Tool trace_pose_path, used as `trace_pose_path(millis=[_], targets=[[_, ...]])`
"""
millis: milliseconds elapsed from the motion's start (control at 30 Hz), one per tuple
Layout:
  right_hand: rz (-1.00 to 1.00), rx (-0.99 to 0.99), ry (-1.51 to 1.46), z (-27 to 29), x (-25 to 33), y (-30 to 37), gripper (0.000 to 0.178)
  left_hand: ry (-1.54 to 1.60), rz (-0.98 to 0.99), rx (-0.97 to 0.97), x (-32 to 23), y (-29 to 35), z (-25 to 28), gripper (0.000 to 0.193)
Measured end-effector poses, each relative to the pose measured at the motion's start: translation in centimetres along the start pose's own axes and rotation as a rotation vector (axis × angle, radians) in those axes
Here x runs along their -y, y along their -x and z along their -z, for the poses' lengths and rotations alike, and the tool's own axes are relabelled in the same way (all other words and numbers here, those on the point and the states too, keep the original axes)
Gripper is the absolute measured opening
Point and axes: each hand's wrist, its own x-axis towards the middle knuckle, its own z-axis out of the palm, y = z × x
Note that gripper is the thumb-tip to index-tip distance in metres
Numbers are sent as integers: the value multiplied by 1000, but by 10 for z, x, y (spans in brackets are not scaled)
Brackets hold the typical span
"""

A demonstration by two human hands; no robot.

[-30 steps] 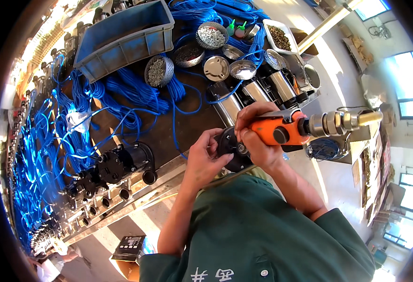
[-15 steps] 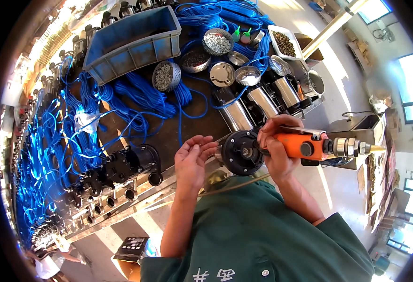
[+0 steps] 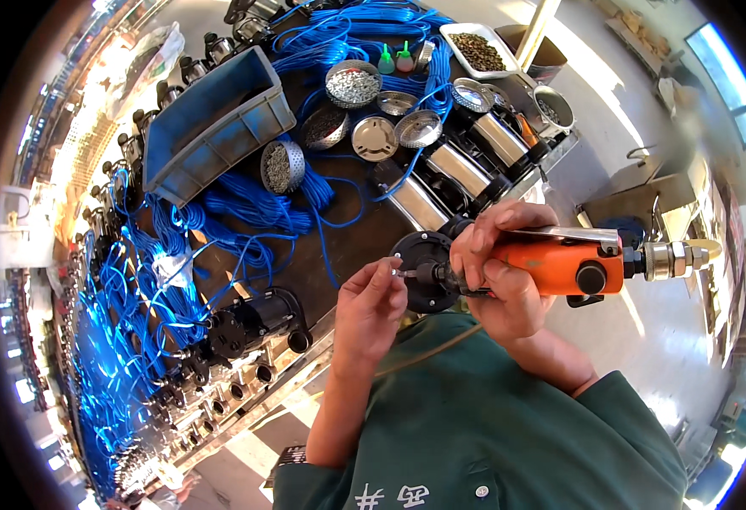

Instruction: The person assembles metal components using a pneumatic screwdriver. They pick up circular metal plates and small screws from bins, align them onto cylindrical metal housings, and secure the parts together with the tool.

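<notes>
Orange pneumatic screwdriver [image 3: 551, 263]: head view. The tool is lying horizontally above the near edge of the workbench [image 3: 364, 242], its bit end pointing toward the person's left and its metal air fitting [image 3: 670, 259] projecting out past the bench's right end. The right hand [image 3: 492, 276] is wrapping closed around the forward part of the orange body, fingers over the top and thumb beneath, which is steadying the bit end. The bit is meeting a black round motor end cap [image 3: 424, 272] that is sitting at the near edge of the bench, directly in front of the person's chest.

The left hand [image 3: 369, 306] is pinching its thumb and forefinger together on a small silvery fastener or bit tip just beside the end cap; which of the two cannot be told at this size. The pinch is placing the small part in line with the tool's nose. The two hands are working close together, nearly touching.

Further back on the bench, coils of blue cable [image 3: 220, 221] are covering the left side. A grey plastic bin [image 3: 220, 127] is standing toward the far left corner. Round metal dishes of small parts [image 3: 352, 85] are grouped along the far edge, within reach. Steel-bodied motors [image 3: 441, 178] are lying in a row toward the right end, and black motor housings [image 3: 250, 323] are lining the near left edge.
</notes>
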Motion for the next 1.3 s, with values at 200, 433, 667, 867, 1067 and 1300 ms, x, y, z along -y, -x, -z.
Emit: trace_pose_path(millis=[200, 433, 667, 867, 1067, 1300], targets=[[-13, -78, -38, 8, 9, 3, 37, -58, 66, 66, 2, 1, -10, 20], [6, -134, -19, 23, 19, 12, 33, -228, 155, 75, 12, -3, -20, 23], [35, -146, 165, 52, 21, 28, 32, -1127, -118, 215, 22, 0, -39, 22], [-145, -182, 323, 60, 20, 38, 36, -1810, -459, -3, 29, 12, -37, 45], [-133, -106, 415, 58, 8, 37, 32, -1867, -614, -52, 35, 12, -20, 49], [-156, 153, 695, 63, -1, 36, 31, -1864, -598, -41, 35, 11, -17, 49]])
